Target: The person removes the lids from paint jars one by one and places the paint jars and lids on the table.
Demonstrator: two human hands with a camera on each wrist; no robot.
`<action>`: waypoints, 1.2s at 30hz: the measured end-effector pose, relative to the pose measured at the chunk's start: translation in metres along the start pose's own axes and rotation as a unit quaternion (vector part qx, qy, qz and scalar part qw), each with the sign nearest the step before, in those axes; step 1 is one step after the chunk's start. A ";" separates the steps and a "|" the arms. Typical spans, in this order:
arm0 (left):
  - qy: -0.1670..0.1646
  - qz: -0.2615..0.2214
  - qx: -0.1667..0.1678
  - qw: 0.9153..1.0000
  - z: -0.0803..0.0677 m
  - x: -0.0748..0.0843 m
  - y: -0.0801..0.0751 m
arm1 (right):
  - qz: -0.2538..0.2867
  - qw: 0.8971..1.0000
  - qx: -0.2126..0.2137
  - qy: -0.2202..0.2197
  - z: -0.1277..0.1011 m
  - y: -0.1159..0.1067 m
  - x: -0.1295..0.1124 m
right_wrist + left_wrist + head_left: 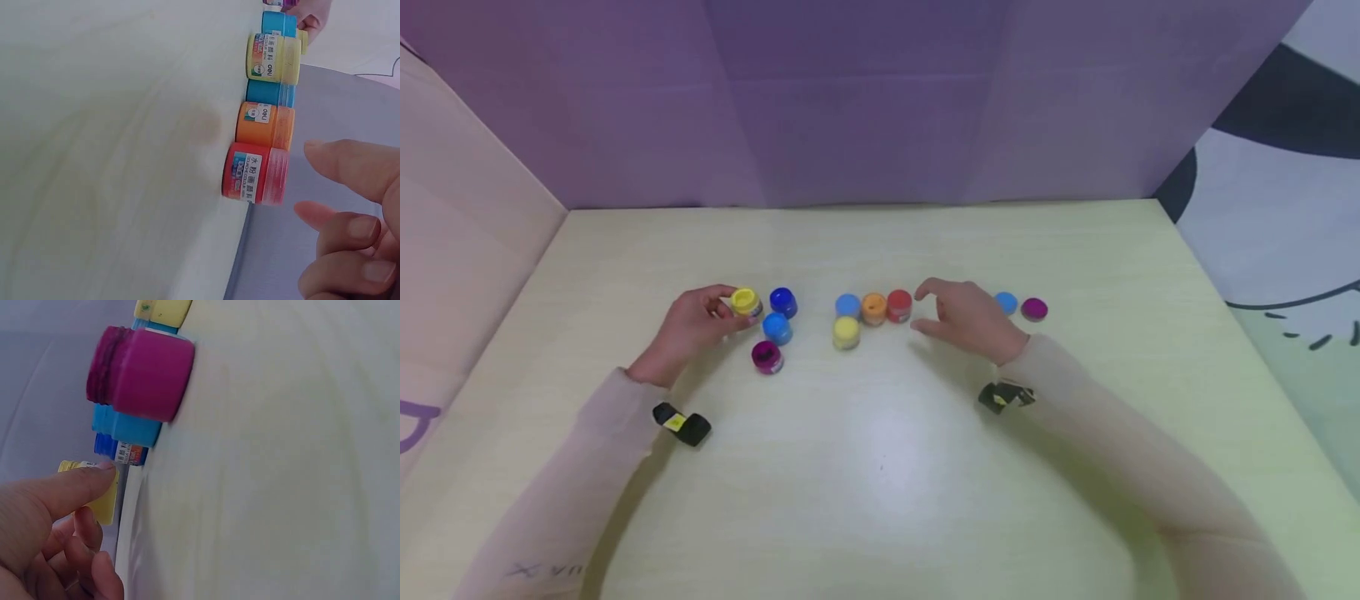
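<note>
Pale yellow-green worktop [880,467], purple backdrop, small paint pots in two clusters.
Left hand [688,329] fingers pinch the yellow pot [746,302], just beside the dark blue pot [783,302]. Right hand [966,321] fingers loose and spread, holding nothing, just right of the red pot [898,306]. Only the right wrist view shows pot labels: "deli" on the yellow jar [273,58]; red pot print unreadable. Left wrist view shows the magenta pot [140,374] close up.
</note>
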State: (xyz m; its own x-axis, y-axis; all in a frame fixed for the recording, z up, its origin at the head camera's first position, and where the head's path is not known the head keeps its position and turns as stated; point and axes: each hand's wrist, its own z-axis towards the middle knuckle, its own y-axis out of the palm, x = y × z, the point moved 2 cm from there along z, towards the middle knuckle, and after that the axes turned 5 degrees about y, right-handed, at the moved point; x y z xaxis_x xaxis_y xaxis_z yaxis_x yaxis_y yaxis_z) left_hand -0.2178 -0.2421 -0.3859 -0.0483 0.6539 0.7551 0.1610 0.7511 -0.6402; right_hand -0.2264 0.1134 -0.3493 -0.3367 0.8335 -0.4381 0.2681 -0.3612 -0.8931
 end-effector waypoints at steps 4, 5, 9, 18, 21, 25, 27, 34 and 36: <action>0.008 0.000 0.005 1.000 0.004 -0.003 0.002 | 0.008 1.000 -0.012 0.019 0.006 0.000 -0.001; 0.012 -0.001 0.003 1.000 0.004 -0.003 0.002 | 0.010 1.000 -0.016 0.025 0.007 0.001 -0.001; 0.013 -0.003 -0.005 1.000 0.007 -0.002 0.005 | 0.010 0.999 -0.024 0.037 0.012 0.004 0.001; 0.010 0.002 -0.018 1.000 0.008 0.000 0.009 | 0.010 0.998 -0.032 0.051 0.018 0.007 0.000; 0.010 0.006 -0.020 1.000 0.007 0.000 0.009 | 0.013 0.998 -0.029 0.050 0.020 0.009 -0.001; 0.013 0.008 -0.022 1.000 0.007 0.000 0.009 | 0.018 0.999 -0.026 0.043 0.022 0.011 -0.002; 0.015 0.007 -0.021 1.000 0.008 0.000 0.009 | 0.020 0.999 -0.026 0.043 0.023 0.012 -0.003; 0.002 0.007 -0.023 1.000 0.006 0.001 0.008 | 0.021 0.998 -0.027 0.046 0.028 0.014 -0.006; -0.006 0.010 -0.023 1.000 0.005 0.001 0.007 | 0.020 0.998 -0.027 0.046 0.028 0.014 -0.007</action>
State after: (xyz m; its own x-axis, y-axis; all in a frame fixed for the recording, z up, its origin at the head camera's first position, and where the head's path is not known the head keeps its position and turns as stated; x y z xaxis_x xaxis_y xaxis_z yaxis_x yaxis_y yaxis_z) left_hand -0.2214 -0.2355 -0.3905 -0.0569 0.6704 0.7398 0.2073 0.7328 -0.6481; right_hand -0.2459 0.0905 -0.3614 -0.2412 0.8548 -0.4596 0.3280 -0.3739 -0.8675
